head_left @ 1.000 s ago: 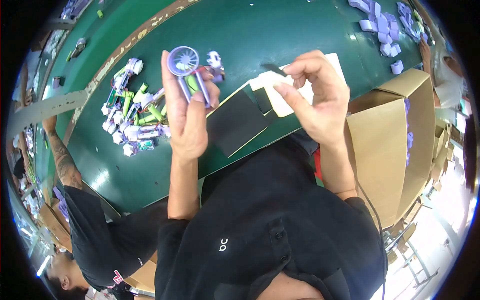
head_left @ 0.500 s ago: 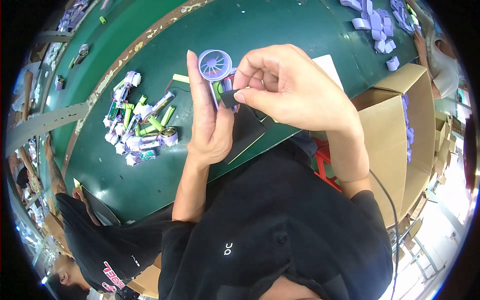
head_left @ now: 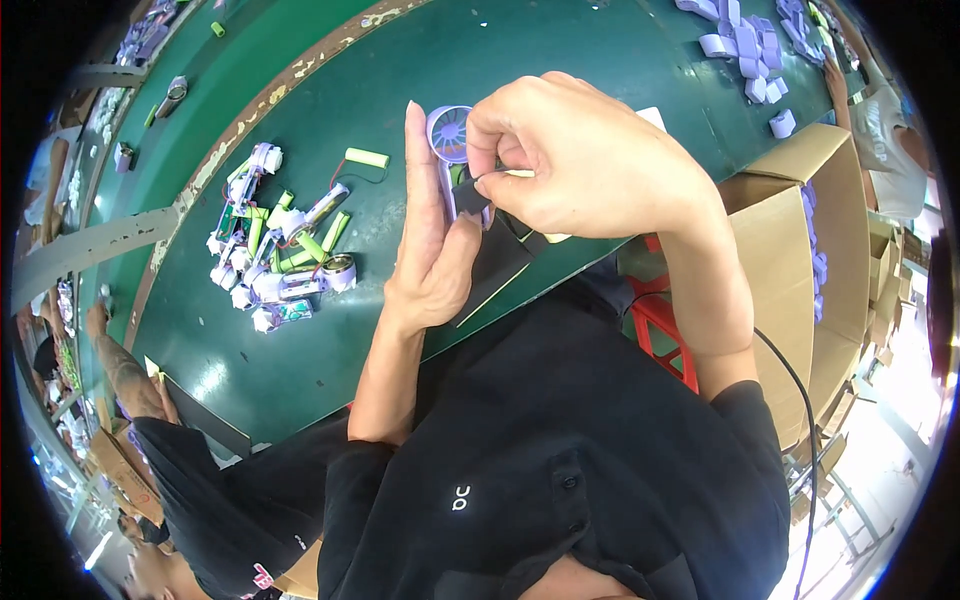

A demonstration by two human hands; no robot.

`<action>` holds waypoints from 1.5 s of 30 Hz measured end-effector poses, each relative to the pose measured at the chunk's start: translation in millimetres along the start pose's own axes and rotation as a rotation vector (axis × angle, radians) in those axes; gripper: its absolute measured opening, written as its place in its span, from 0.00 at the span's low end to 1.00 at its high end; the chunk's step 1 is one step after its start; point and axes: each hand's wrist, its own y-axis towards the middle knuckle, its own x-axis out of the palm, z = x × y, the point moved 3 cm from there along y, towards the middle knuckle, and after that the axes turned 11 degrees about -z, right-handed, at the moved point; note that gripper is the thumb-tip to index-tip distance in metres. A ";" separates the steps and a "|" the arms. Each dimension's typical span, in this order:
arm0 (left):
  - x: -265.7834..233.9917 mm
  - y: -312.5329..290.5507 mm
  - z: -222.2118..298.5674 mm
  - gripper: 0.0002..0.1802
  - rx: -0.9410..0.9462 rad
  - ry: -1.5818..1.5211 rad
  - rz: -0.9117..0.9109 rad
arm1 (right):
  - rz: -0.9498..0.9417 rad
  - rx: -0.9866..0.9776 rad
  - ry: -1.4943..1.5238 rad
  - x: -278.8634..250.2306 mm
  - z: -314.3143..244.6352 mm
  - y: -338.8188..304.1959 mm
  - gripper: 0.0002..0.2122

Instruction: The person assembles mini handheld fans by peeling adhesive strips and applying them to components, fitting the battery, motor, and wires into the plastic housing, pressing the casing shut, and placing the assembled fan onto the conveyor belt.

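Head: black patch (head_left: pixel 467 197) in right hand (head_left: pixel 590 160), at purple fan (head_left: pixel 449 132)

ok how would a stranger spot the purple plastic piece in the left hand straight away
Over the dark green table, find the bare left hand, fingers pointing away from the body. Against its palm sits the purple plastic piece. Its round, spoked, wheel-like end sets it apart from the small flat black strip in the right hand.
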 end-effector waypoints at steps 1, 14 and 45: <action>0.8 -0.2 -0.1 0.52 -0.016 -0.040 0.001 | -0.001 0.002 0.001 -1.7 -0.7 0.4 0.05; 3.1 -3.6 -17.6 0.51 -0.083 -0.051 -0.024 | -0.064 -0.060 -0.216 0.9 -9.8 13.3 0.02; -12.6 -5.5 -31.4 0.41 -0.069 0.337 0.079 | 0.305 -0.163 0.522 51.5 29.4 15.4 0.01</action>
